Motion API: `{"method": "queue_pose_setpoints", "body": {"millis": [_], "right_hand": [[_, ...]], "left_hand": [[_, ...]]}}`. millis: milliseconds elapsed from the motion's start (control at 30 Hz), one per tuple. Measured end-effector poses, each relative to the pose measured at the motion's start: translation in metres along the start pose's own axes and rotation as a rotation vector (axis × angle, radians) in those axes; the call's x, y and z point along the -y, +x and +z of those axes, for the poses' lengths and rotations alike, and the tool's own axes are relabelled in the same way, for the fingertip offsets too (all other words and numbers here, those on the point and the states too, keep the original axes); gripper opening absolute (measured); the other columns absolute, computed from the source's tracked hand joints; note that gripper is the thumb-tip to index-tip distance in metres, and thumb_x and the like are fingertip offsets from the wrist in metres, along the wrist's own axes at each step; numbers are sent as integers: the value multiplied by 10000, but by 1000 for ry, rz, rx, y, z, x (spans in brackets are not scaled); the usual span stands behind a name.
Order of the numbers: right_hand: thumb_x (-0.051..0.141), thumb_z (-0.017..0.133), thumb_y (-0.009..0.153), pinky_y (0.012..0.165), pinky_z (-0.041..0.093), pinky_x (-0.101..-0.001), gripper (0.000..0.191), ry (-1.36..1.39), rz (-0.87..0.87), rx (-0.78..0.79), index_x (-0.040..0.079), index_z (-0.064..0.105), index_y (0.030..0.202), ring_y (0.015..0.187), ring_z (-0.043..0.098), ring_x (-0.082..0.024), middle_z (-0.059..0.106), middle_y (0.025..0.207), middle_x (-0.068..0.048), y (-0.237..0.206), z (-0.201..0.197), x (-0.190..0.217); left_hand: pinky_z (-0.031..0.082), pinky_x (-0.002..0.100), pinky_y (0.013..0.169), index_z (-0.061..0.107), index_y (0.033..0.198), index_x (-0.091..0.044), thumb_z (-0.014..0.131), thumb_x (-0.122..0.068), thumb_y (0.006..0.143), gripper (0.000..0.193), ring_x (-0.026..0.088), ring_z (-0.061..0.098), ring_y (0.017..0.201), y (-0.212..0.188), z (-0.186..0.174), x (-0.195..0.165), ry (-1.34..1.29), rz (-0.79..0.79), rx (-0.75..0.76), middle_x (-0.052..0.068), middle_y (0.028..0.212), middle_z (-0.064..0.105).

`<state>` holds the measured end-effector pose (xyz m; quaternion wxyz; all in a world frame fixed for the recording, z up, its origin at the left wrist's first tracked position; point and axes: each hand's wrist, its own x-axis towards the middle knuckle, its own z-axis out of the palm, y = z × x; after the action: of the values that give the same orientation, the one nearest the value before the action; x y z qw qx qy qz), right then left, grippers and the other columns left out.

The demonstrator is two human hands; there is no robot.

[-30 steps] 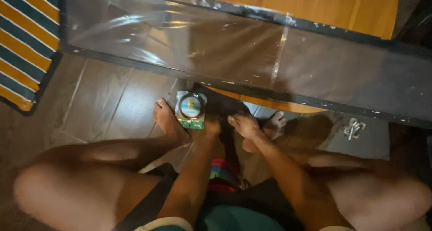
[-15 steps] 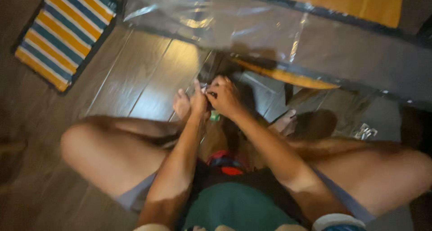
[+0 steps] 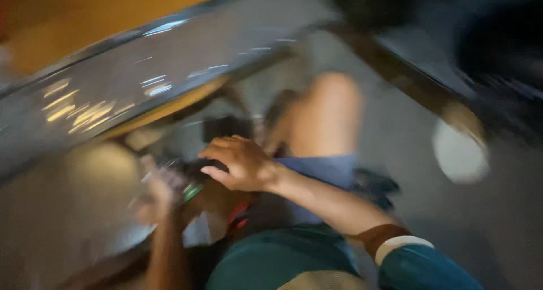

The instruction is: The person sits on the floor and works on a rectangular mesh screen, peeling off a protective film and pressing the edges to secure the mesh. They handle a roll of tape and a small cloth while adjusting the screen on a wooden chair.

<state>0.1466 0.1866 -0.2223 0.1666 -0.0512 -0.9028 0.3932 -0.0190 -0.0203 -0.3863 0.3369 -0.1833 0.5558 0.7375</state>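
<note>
I am sitting on the floor, and the whole view is smeared with blur, so much of it is hard to read. My right hand [image 3: 240, 163] is lying over a dark object [image 3: 195, 168] in front of my lap, fingers curled down and wrapping its top edge; I am gripping it, though I cannot tell what kind of thing it is. My left hand [image 3: 161, 194] is sitting just beside it, lower and to the left, and it is too blurred for me to say whether those fingers are clenched or loose. A small green thing [image 3: 192, 192] is showing between my two hands, touching or nearly touching the left one; I cannot tell which hand, if either, is holding it. My bent knee [image 3: 328, 112] is rising behind my right hand, with the hem of my blue shorts [image 3: 319, 171] below it. A long panel wrapped in shiny clear plastic [image 3: 130, 92] is running slantwise across the upper left, well above both hands.
</note>
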Motion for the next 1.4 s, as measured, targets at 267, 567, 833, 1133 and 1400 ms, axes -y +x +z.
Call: {"method": "queue_pose_setpoints", "body": {"millis": [267,567,833,1133,1400], "right_hand": [[55,820,907,669,447,-215,105,301,703,-1102,51,729,960,735,561,-44,683,823,20,-275,-76,-79],[82,818,869,768,587,-264,144,273,696,-1055,53,758,996,870,715,-90,775,959,-37,-330,-61,-53],[23,768,926,936,599,-372,171,-12,-89,-757,77,718,1081,1032,721,-243,706,1115,-64,-180,-134,35],[109,818,856,869,513,-381,160,-389,-28,-712,123,748,1000,950,671,-246,698,1087,-42,-145,-131,75],[108,825,810,874,487,-405,212,-773,152,-943,82,759,1009,987,684,-270,719,1046,-55,-234,-137,134]], "left_hand": [[240,279,468,356,649,-238,566,-701,1048,645,122,276,503,19,24,37,291,-217,181,-62,564,315],[493,390,700,608,1231,-76,503,-331,1123,295,225,570,828,-83,136,48,216,-145,679,18,886,585],[590,379,902,515,1387,-120,493,-349,972,474,215,707,1043,-232,247,48,144,-234,742,33,1147,732],[533,296,685,595,1128,-124,356,-555,996,510,145,693,775,-268,241,15,127,-512,577,30,906,700],[579,354,912,489,1394,26,438,-243,1088,410,189,673,1028,-321,226,50,99,-489,1275,98,1133,626]]}}
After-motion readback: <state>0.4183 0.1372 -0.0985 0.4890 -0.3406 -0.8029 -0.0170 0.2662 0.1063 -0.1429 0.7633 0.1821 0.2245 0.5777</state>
